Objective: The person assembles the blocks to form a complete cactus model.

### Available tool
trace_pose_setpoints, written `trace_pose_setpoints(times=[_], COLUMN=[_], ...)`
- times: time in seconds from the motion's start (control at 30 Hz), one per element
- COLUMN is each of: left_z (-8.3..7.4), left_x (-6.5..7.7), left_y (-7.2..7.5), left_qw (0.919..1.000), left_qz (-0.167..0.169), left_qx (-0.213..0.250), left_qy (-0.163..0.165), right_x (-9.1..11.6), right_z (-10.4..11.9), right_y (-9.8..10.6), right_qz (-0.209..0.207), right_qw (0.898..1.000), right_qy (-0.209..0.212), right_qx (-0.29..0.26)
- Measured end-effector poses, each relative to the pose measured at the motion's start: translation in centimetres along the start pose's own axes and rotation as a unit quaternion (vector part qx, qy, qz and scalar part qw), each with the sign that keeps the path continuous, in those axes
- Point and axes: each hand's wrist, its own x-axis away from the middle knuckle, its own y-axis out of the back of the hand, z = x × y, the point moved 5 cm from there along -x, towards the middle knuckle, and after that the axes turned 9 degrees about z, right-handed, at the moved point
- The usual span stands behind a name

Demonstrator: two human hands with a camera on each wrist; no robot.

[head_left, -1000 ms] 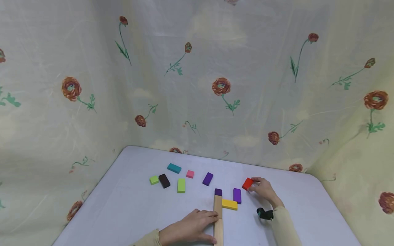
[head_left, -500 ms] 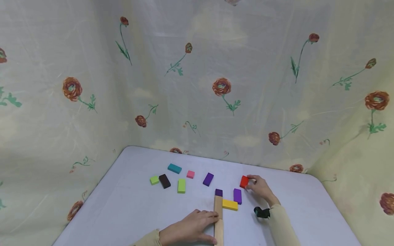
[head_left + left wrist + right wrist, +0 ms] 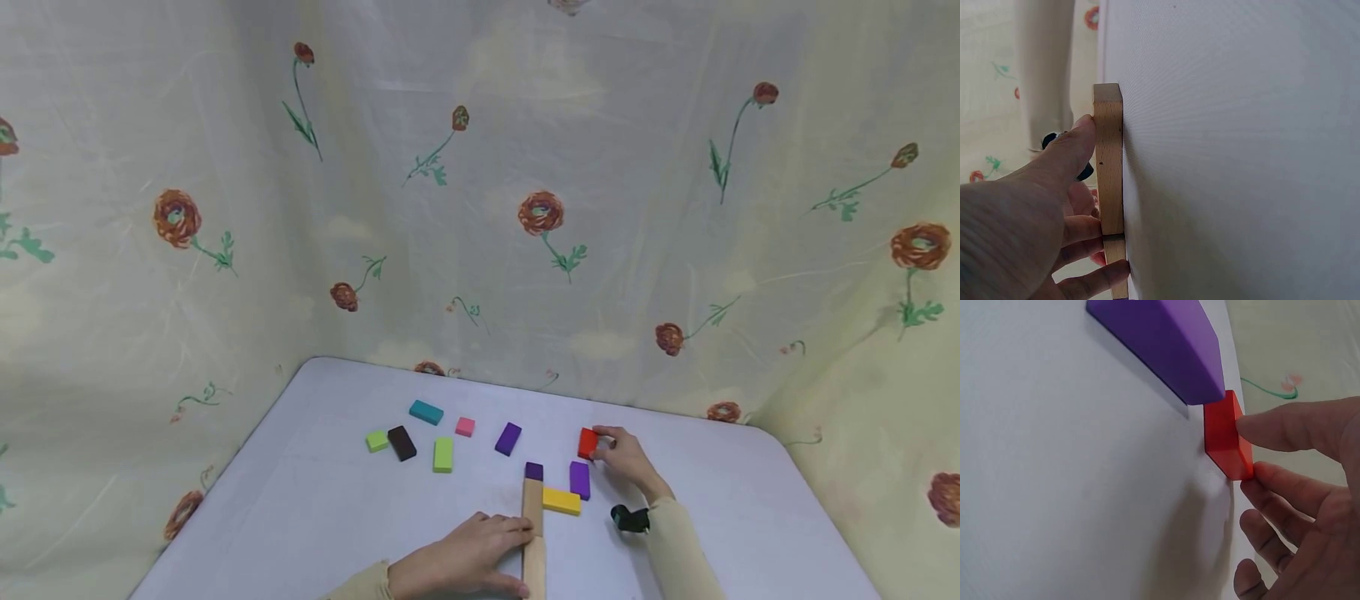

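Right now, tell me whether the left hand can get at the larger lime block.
Probably yes: in the head view nothing stands between the left hand and the larger lime block. Its fingers touch the wooden blocks, though, and would likely have to leave them.

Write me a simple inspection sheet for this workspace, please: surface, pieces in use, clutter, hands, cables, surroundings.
Surface: pale table, looks flat.
Pieces in use: red block; two wooden blocks end to end, with a dark purple block at their far end; yellow block to their right; bright purple block by the yellow one's far right corner.
Clutter: loose teal block, pink block, dark brown block, small lime block, long lime block, slanted purple block.
Hands: left hand touches both wooden blocks; right hand pinches the red block.
Cables: nothing seen.
Surroundings: flowered cloth behind and on both sides.
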Motion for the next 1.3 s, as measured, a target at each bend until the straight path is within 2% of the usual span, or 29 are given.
trace_pose_setpoints(times=[0.2, 0.67, 1.3], left_z=[0.0, -0.1, -0.1], left_x=[0.0, 0.0, 0.1], left_y=[-0.1, 0.1, 0.1], left_qw=[1.0000, 1.0000, 1.0000], left_qz=[0.000, 0.000, 0.000], left_qx=[0.002, 0.000, 0.001], left_qy=[0.001, 0.005, 0.002], right_x=[0.1, 0.3, 0.5], right_z=[0.5, 1.1, 1.2], right_y=[-0.3, -0.7, -1.0], right_qz=[-0.011, -0.008, 0.013], right_qw=[1.000, 1.000, 1.000], right_qy=[-0.001, 0.009, 0.001], right_qx=[-0.003, 0.001, -0.024])
